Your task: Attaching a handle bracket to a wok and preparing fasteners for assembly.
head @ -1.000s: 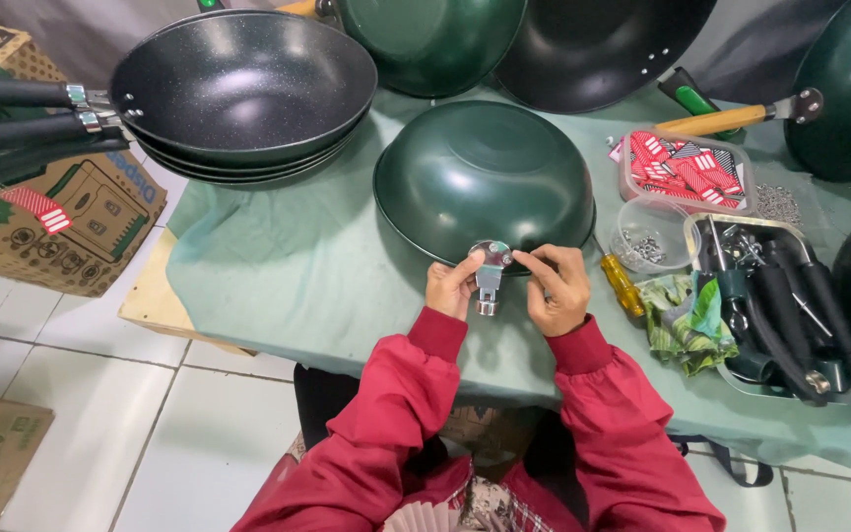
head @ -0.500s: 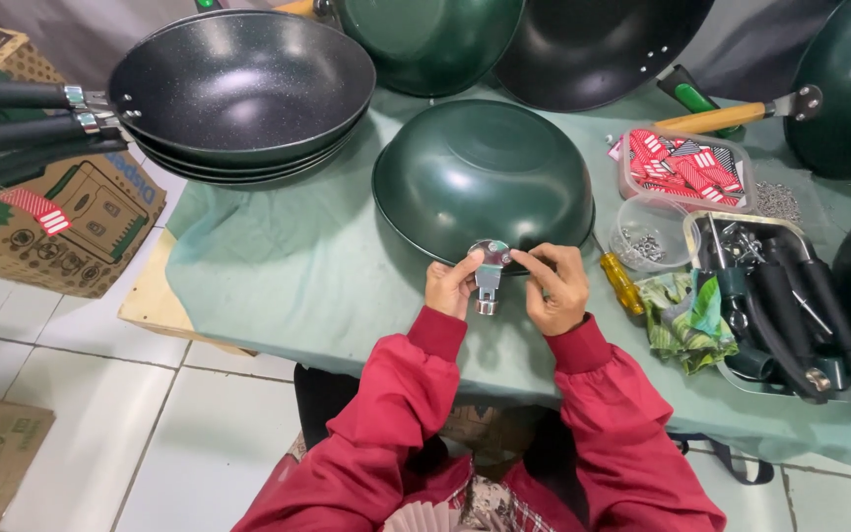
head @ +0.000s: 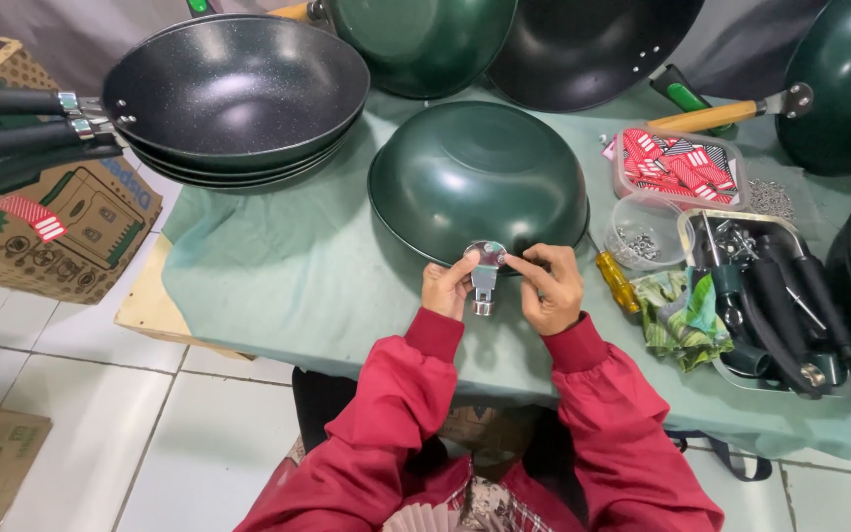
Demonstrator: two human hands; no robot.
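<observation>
holding a metal handle bracket [head: 485, 271] against the near rim of the upturned green wok [head: 477, 182], the left hand [head: 447, 286] and right hand [head: 550, 286] are pinching it; it is looking unfastened, with the handle not yet fitted.

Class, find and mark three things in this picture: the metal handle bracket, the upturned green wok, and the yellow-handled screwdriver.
metal handle bracket [head: 486, 271], head view, on its flat plate between the hands.
upturned green wok [head: 475, 172], head view, on its domed underside.
yellow-handled screwdriver [head: 619, 283], head view, on the yellow handle.
</observation>
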